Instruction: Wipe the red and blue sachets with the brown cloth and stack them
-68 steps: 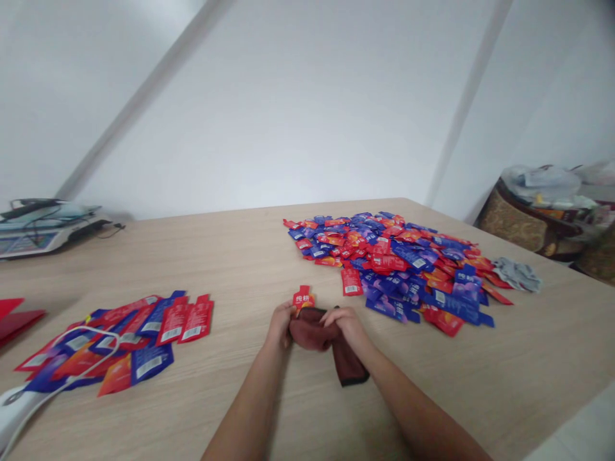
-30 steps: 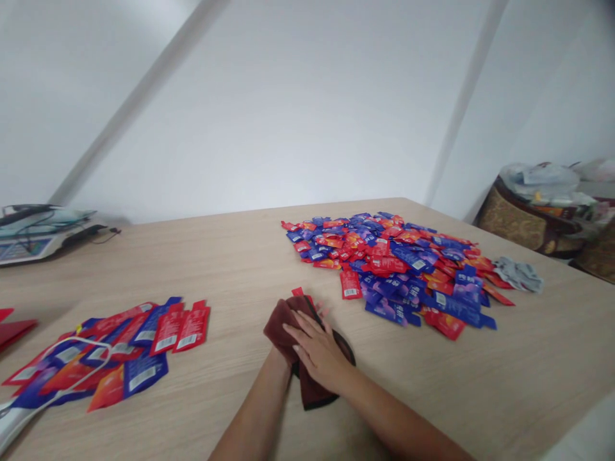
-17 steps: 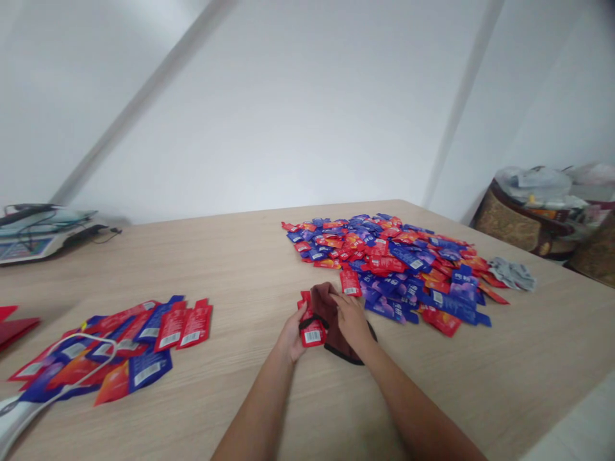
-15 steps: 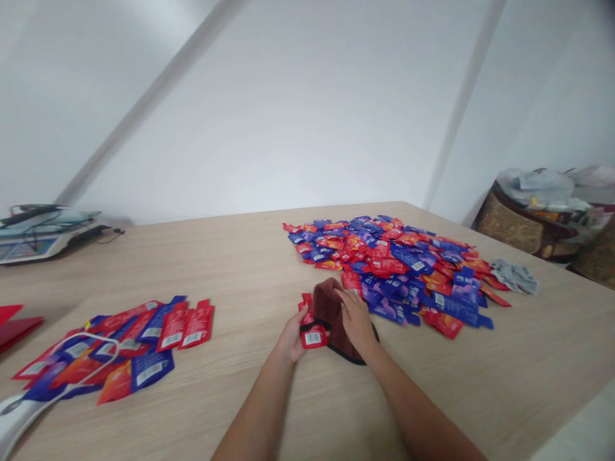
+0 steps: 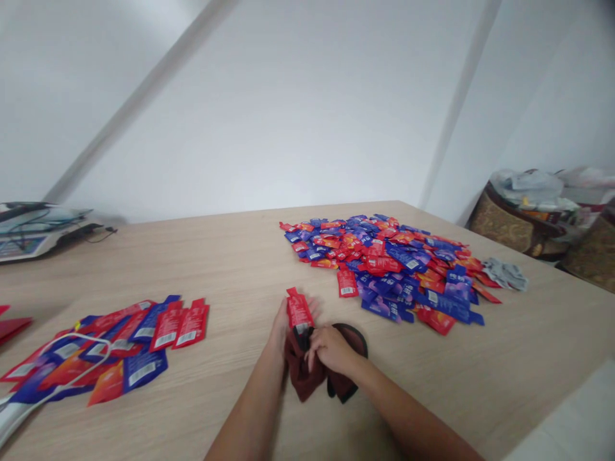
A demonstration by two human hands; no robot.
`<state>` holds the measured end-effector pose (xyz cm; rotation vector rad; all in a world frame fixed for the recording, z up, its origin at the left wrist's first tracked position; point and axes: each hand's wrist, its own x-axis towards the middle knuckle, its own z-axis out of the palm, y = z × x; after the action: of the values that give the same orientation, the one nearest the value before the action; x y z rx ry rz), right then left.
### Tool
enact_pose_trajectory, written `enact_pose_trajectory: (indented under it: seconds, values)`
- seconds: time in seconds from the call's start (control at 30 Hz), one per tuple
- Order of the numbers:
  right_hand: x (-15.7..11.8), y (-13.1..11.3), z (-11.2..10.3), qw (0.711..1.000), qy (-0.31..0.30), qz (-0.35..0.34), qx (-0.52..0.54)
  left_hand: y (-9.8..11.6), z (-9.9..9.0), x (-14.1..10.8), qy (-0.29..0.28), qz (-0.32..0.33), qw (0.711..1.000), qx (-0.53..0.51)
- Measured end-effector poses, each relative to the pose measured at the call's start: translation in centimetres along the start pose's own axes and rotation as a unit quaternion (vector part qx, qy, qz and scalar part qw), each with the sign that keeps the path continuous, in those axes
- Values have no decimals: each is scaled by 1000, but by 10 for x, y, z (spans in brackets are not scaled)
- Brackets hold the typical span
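Head-worn view, forward, downward; close over tabletop (image 5: 216, 262)

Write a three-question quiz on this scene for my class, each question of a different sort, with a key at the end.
1. Multiple choice: What is the main colour of the black-edged cloth gripped by the right hand?
A) Grey
B) Brown
C) White

2. True or false: The crumpled grey fabric lies at the right end of the large heap of pouches.

3. Short answer: Which hand is underneath the red pouch?

Key:
1. B
2. True
3. The left hand
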<state>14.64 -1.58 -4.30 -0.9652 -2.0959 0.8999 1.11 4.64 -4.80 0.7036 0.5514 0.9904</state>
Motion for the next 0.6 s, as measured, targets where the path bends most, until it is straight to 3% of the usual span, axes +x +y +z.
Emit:
enact_pose_trajectory:
  seconds: [0.1, 0.23, 0.33, 0.47, 0.53, 0.6]
  values:
    - [1, 3, -7, 998, 8, 62, -28, 11, -9, -3, 1, 34, 999, 18]
    - [-2, 6, -32, 974, 143, 136, -110, 19, -13, -8, 108, 14, 992, -58]
    - [-9, 2, -39, 964, 178, 116, -162, 17, -9, -5, 175, 32, 981, -77]
    - [-8, 4, -32, 959, 135, 71, -240, 15, -5, -1, 214, 60, 972, -72]
    - [-4, 10, -33, 964, 153, 81, -203, 15, -4, -3, 218, 69, 972, -51]
    - [0, 14, -36, 962, 221, 87, -135, 14, -3, -6, 200, 72, 977, -16]
